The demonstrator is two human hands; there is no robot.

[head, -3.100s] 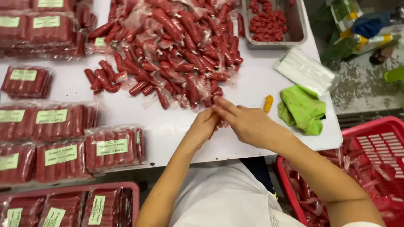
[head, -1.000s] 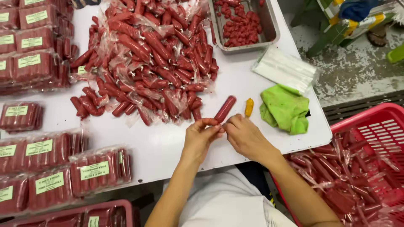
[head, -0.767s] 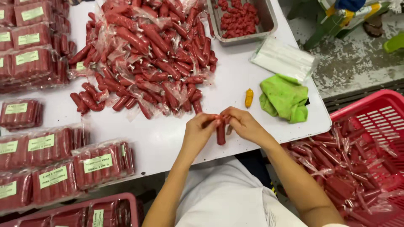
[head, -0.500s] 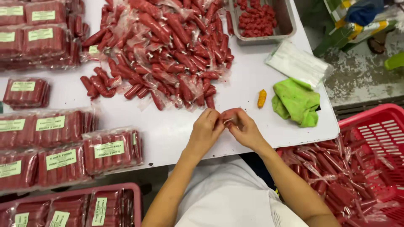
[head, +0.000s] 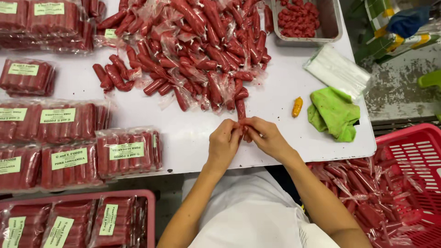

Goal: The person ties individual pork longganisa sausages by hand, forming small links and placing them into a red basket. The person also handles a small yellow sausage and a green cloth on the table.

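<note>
Sausage [head: 245, 134] has swung upright; both hands, left [head: 223, 143] and right [head: 265, 138], pinch it (pile [head: 202, 50] just beyond); keep fingertips close together.

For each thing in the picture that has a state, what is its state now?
Left hand: pinching one end of a sausage.
Right hand: gripping the same sausage.
Sausage: held between both hands, top end showing.
Sausage pile: loose, heaped.
Labelled packs: sealed, lying flat.
Metal tray: partly filled.
Green cloth: crumpled.
</note>
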